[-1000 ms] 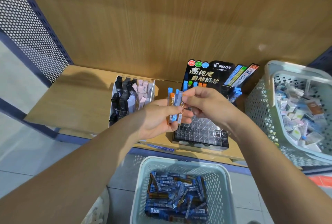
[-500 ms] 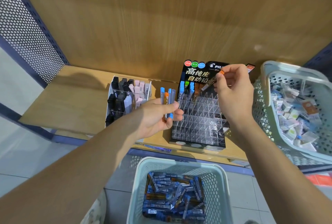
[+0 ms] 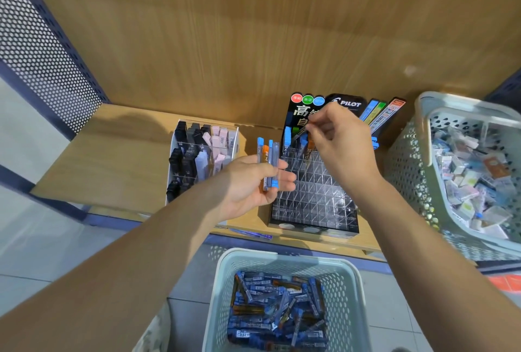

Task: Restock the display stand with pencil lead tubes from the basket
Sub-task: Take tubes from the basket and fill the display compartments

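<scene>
The slim dark pencil lead tube [image 3: 299, 133] that we are seating hangs tilted over the back row of the clear gridded acrylic display stand [image 3: 315, 199]. We pinch its upper end between the thumb and forefinger of our right hand [image 3: 342, 151]. A few capped standing tubes [image 3: 287, 138] already fill part of that row, and most cells in front look bare. To do this well, we judge that we should bring the tube upright before lowering it and aim its lower end at one free cell beside the others. We should let go only once it sits, so no neighbour gets knocked. Our left hand [image 3: 251, 188] grips a small bunch of blue- and orange-capped tubes [image 3: 267, 162] upright, just left of the stand, handy for the next pick. Below the pale wooden shelf [image 3: 112, 162], the pale green plastic basket [image 3: 282, 256] holds a heap of loose tubes [image 3: 279, 306]. On either side of the stand sit a clear eraser organiser [image 3: 197, 159] and a grey perforated basket [image 3: 408, 171] of small packets
</scene>
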